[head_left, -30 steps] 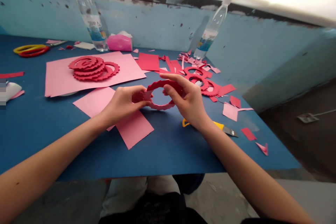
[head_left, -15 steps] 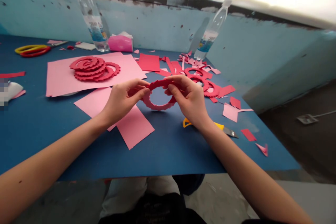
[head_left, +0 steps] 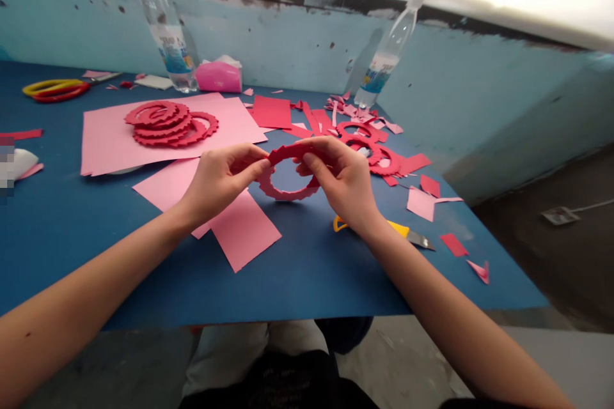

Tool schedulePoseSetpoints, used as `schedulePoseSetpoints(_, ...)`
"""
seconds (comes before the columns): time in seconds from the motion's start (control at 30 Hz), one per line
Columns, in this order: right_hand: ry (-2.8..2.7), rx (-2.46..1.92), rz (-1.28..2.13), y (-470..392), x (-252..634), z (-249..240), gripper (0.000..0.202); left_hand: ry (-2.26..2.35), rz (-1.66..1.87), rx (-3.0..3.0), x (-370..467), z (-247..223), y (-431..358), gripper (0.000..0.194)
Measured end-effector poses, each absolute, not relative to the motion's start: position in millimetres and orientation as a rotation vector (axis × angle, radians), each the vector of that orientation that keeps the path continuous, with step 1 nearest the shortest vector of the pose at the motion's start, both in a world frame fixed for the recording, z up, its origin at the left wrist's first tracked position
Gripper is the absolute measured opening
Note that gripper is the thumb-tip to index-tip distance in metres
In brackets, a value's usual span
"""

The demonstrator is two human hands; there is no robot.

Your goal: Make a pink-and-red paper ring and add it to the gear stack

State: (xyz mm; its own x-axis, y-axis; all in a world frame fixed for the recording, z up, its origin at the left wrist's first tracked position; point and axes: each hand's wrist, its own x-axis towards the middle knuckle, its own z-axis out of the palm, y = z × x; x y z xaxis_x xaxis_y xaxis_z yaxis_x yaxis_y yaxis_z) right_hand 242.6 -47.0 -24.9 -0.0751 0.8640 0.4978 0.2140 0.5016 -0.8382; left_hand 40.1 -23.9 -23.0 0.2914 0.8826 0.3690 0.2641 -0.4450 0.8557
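A red paper ring (head_left: 286, 194) with a toothed outer edge is held tilted over the blue table, its lower edge close to the surface. My left hand (head_left: 221, 177) pinches its upper left side between thumb and fingers. On the upper right, my right hand (head_left: 339, 180) grips the same ring, hiding part of it. Pink paper pieces (head_left: 245, 230) lie under and beside my left hand. A yellow-handled cutter knife (head_left: 399, 228) rests partly behind my right wrist.
Toothed red rings (head_left: 160, 124) are stacked on pink sheets (head_left: 103, 140). More red rings (head_left: 357, 132) and paper scraps lie at right. Scissors (head_left: 57, 89), a bottle (head_left: 175, 54), a pink tissue pack (head_left: 219, 78) and another bottle (head_left: 381, 70) stand or lie along the wall.
Both hands keep their hold on the red ring. My left hand has shifted very slightly to the left; the view has moved a little.
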Motion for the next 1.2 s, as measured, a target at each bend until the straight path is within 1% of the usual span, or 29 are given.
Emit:
schedulePoseSetpoints(0.2,-1.563,-0.964,0.819,-40,252,-29,0.027,0.992,1.089,1.88,37,-25,-20,0.022)
schedulePoseSetpoints(0.33,-1.568,-1.034,0.899,-35,258,-36,0.027,1.0,1.081,1.796,37,-26,-19,0.022)
schedulePoseSetpoints(0.43,-1.521,-1.004,0.993,-34,259,-38,0.028,1.002,1.085,1.679,38,-27,-19,0.023)
schedulePoseSetpoints(0.63,-1.472,-0.964,1.076,-35,257,-35,0.029,0.974,1.056,1.553,38,-26,-19,0.023)
schedulePoseSetpoints(0.87,-1.439,-0.963,1.112,-36,257,-33,0.032,1.0,1.009,1.477,39,-25,-20,0.026)
schedulePoseSetpoints(1.03,-1.371,-0.975,1.126,-38,256,-30,0.032,1.005,1.063,1.516,39,-25,-20,0.025)
schedulePoseSetpoints(1.2,-1.389,-0.959,1.099,-38,255,-31,0.033,0.975,1.131,1.409,38,-25,-19,0.025)
